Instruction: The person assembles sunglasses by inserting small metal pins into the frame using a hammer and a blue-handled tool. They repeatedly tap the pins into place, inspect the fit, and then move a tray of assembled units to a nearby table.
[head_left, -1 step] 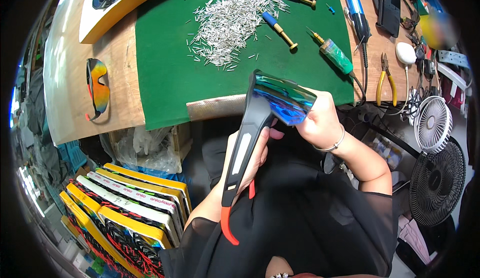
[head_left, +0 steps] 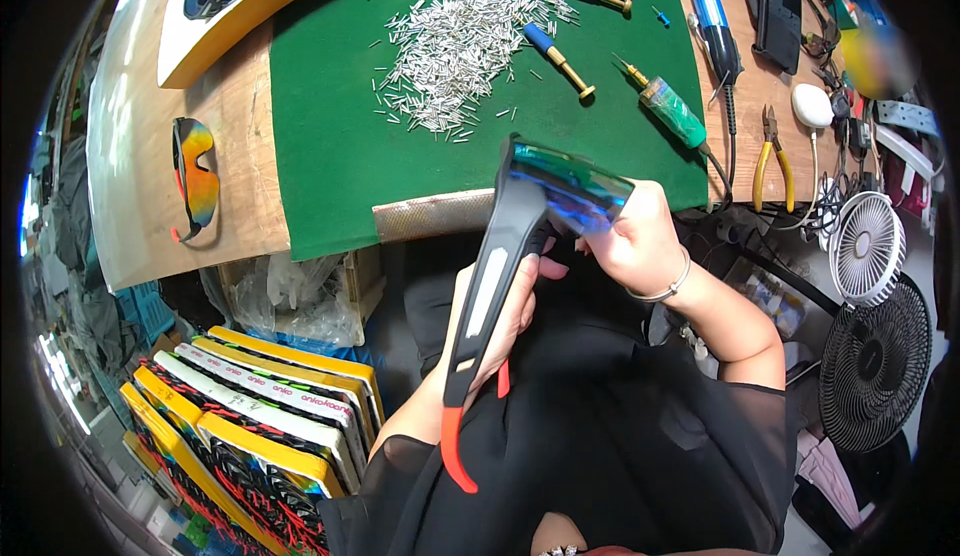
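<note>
Both my hands hold a pair of sunglasses [head_left: 487, 286] in front of my body, just off the table's near edge. Its lens is mirrored blue-green; the black temple carries a silver inlay and ends in a red tip pointing down toward me. Partly hidden behind that temple, my left hand [head_left: 520, 301] is closed around the frame. My right hand [head_left: 640, 241] grips the lens's right end, with the fingertips out of sight. On the green mat [head_left: 330, 136] beyond lies a heap of small silver pins [head_left: 450, 56].
Two blue-handled brass-tipped tools, one a screwdriver-like tool [head_left: 558, 61], lie near a green-handled electric tool [head_left: 670, 111] and yellow-handled cutters [head_left: 770, 161]. Orange-lensed sunglasses [head_left: 200, 181] rest at left. Crates of glasses [head_left: 270, 456] stand lower left; fans [head_left: 870, 356] are at right.
The sunglasses have tilted slightly in my hands, and the lens shows a different reflection. Both hands keep their hold; the things on the table have not moved.
</note>
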Available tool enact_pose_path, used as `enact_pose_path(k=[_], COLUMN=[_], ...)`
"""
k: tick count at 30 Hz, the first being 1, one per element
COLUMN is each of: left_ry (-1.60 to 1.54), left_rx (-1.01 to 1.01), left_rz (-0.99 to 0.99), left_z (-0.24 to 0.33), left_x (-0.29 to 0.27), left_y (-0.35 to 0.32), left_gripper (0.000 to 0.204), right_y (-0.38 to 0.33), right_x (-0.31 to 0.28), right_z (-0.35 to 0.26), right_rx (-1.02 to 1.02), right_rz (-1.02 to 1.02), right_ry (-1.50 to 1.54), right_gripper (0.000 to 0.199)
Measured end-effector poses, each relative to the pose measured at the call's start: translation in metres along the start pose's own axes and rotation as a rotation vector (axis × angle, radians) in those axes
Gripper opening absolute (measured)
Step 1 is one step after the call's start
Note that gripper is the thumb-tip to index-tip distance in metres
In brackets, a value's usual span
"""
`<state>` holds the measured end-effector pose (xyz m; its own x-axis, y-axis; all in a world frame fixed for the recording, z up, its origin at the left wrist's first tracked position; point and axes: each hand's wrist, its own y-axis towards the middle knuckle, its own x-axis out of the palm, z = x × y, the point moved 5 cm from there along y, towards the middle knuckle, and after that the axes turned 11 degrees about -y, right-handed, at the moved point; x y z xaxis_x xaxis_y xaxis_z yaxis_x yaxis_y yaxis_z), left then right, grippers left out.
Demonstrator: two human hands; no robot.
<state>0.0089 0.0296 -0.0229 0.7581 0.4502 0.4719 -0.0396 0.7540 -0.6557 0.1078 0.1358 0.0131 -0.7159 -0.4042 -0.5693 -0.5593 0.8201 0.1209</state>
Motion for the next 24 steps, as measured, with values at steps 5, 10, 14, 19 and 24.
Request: enact_pose_path(k=[5,10,14,19,24], left_ry=[-0.073,-0.113,-0.024,-0.023,-0.135], left_rx=[-0.041,-0.052,-0.062,-0.092,-0.113], left_rz=[0.020,-0.027,-0.027,-0.047,-0.018], left_z=[0.000,0.003,-0.003,-0.012,-0.020], left_x=[0.002,0.006,-0.002,0.000,-0.019], left_y=[0.001,0.006,0.013,0.018,0.019], left_gripper=[0.027,0.017,0.024,0.027,0.026], right_y=[0.004,0.005,0.003,-0.001,0.020], right_x=[-0.003,0.001,0.010,0.012,-0.054], right_z=[0.000,-0.003,0.002,0.007,0.016], right_rx=[0.091,0.079,0.044,0.028,-0.139], right_rz=[-0.171,-0.220,-0.201,-0.350,-0.081], right_ry=[0.009,0.007,-0.036,-0.065,-0.401], right_gripper=[0.012,0.010,0.011,0.015,0.039])
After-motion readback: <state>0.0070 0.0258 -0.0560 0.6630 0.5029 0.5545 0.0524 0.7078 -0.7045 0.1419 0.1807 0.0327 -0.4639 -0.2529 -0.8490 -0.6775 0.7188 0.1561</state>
